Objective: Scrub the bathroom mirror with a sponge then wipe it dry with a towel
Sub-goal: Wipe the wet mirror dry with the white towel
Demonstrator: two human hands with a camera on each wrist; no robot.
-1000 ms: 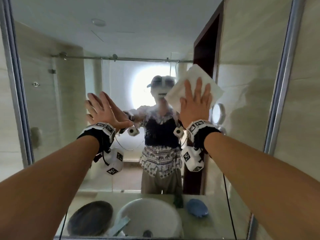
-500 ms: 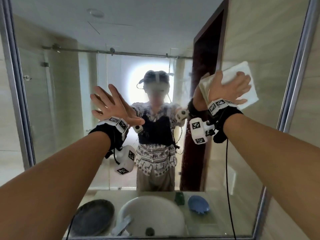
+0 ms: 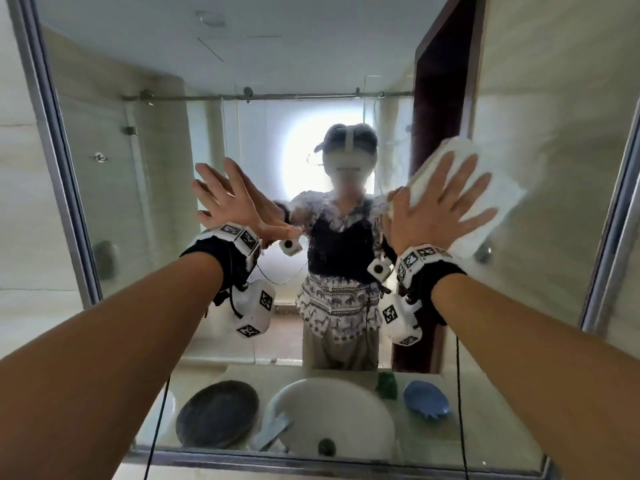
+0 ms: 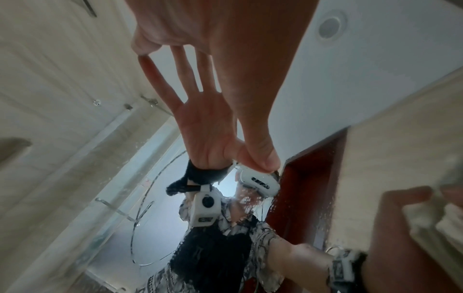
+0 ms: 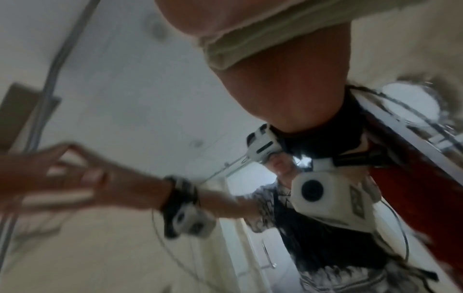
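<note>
The framed bathroom mirror (image 3: 138, 168) fills the head view, misted with droplets around its middle. My right hand (image 3: 440, 209) lies flat with spread fingers on a folded white towel (image 3: 498, 188) and presses it to the glass at the right. In the right wrist view the towel (image 5: 250, 39) sits under my palm (image 5: 288, 89). My left hand (image 3: 228, 202) rests flat on the glass at centre left, fingers spread, holding nothing; the left wrist view shows its fingers (image 4: 200, 29) meeting their reflection. A blue sponge-like object (image 3: 426, 400) shows reflected on the counter.
Reflected at the bottom of the mirror are a white basin (image 3: 329, 417), a dark round plate (image 3: 218, 414) and a small green item (image 3: 387, 384). The mirror's metal frame (image 3: 609, 237) runs close to the towel on the right. Tiled walls flank the mirror.
My right hand has slid the towel from the middle of the glass to the right side, and its fingers have turned back upward. My left hand stays planted on the glass.
</note>
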